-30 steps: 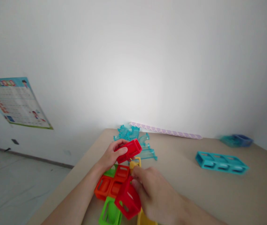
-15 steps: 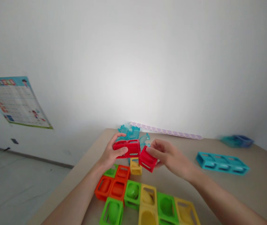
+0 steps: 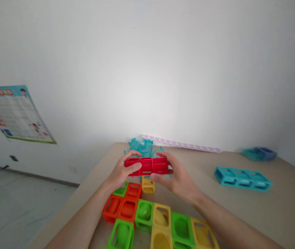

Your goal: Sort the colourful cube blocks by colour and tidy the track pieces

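Above the table, a row of red open-sided plastic blocks (image 3: 146, 166) lies level between both hands. My left hand (image 3: 123, 169) grips its left end, thumb on the near face and fingers over the top. Around its right end are the thumb and fingers of my right hand (image 3: 174, 174). The red pieces now meet in one straight line. Below them sit orange blocks (image 3: 128, 209), a green block (image 3: 144, 211), yellow blocks (image 3: 161, 221) and a small yellow block (image 3: 148, 185), some holding rounded pieces inside.
A turquoise three-part block row (image 3: 243, 178) lies to the right. Clear blue plastic pieces (image 3: 141, 147) and a purple patterned strip (image 3: 181, 143) lie along the wall. A blue container (image 3: 266, 154) stands at the back right. A poster (image 3: 18, 114) hangs on the wall.
My right hand has brought its red block leftward and straightened it against the end of the red piece in my left hand. The view has shifted slightly.
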`<state>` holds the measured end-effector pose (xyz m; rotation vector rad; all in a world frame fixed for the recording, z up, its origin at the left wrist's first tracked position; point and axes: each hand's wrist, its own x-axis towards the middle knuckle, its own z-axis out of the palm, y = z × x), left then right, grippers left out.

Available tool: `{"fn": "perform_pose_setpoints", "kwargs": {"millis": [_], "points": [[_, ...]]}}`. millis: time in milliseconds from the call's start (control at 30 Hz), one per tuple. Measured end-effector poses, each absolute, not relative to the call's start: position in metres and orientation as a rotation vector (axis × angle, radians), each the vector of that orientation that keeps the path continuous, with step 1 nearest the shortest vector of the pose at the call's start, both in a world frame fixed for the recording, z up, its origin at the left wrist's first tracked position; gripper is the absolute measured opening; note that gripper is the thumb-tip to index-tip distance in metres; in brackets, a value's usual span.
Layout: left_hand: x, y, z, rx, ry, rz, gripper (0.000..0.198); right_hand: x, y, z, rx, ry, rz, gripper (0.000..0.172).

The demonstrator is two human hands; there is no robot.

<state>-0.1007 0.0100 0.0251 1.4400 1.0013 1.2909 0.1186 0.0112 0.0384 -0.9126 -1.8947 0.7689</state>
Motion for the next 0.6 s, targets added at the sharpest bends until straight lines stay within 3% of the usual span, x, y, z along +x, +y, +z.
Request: {"fn": "perform_pose_setpoints", "kwargs": {"millis": [67, 133, 300, 433, 600], "points": [[-0.1009, 0.0110, 0.0238, 1.431, 0.972, 1.307, 0.038, 0.1166, 0.0082, 0.0356, -0.851, -1.955, 0.623, 0.058], [-0.1013, 0.0103, 0.0235, 1.432, 0.877, 1.283, 0.038, 0.1156, 0.0076, 0.0331, -0.856, -1.969, 0.538, 0.050], [-0.1026, 0.0051, 0.0255, 1.503, 0.706, 1.272, 0.060, 0.1165, 0.0111, 0.0289, -1.048, -1.886, 0.601, 0.043], [-0.1039, 0.0042, 0.0256, 1.569, 0.794, 1.251, 0.048, 0.1172, 0.0103, 0.0299, -0.954, -1.855, 0.755, 0.039], [-0.1040, 0.0042, 0.0257, 1.579, 0.807, 1.271, 0.046, 0.1178, 0.0070, 0.0333, -0.895, -1.851, 0.667, 0.037]]}}
